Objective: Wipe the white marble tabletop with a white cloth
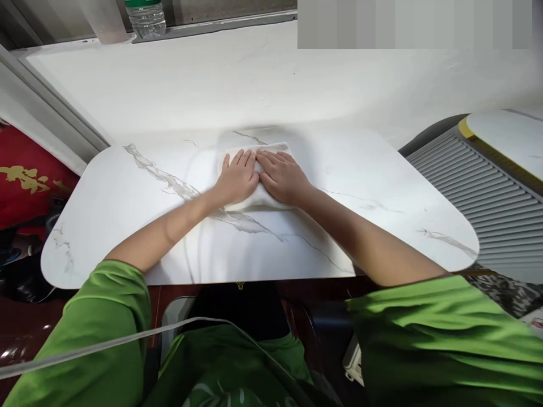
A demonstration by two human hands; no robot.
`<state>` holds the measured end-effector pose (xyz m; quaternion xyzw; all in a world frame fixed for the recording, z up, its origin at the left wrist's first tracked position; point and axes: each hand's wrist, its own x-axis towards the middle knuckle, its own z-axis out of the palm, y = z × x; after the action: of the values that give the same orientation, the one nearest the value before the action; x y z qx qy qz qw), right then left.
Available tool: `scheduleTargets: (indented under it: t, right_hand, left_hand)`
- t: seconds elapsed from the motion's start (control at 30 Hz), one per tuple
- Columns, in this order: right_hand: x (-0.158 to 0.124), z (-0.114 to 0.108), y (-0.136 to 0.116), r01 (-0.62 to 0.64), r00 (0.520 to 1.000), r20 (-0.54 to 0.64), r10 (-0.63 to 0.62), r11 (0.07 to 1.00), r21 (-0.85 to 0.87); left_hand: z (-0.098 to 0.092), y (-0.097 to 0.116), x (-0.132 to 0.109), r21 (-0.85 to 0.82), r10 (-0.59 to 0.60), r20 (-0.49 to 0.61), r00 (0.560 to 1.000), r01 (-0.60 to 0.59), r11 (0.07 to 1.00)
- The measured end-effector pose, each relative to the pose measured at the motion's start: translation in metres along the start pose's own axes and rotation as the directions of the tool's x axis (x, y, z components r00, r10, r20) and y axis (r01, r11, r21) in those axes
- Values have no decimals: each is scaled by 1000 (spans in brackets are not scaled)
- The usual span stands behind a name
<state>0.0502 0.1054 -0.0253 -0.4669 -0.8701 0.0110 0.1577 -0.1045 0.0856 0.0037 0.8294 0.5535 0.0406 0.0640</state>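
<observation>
A folded white cloth (258, 199) lies on the white marble-look table (127, 209), near its middle. My left hand (236, 178) rests flat on the cloth's left part, fingers stretched out and together. My right hand (282, 175) lies flat on the right part, fingers extended, its fingertips touching those of the left hand. Both palms press down on the cloth; only the cloth's far edge and near edge show around them. Green sleeves cover my upper arms.
A clear plastic water bottle (146, 17) stands on the window ledge at the back left. A grey ribbed unit (487, 192) with a white top stands at the right. Red fabric with gold pattern (25, 181) is at the left. A thin cable (106, 342) crosses my lap.
</observation>
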Motion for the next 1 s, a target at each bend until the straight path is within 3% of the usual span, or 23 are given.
scheduleTargets:
  t: [0.3,0.53,0.77,1.0]
  right_hand:
    - [69,20,29,-85,996,2,85,996,9]
    - [91,20,35,-144,989,26,144,989,22]
    - [81,22,29,-143,990,13,144,990,-10]
    - [39,10,-10,-103,995,16,103,994,23]
  left_hand:
    - [2,-47,72,-23,16,-61,998,-17,1000]
    - [1,-59,95,-64,13,-70,997,-18,998]
    - [1,-55,84,-40,2,-52,999,-4,999]
    - [2,-37,24,-15,-3,-49,999,2,1000]
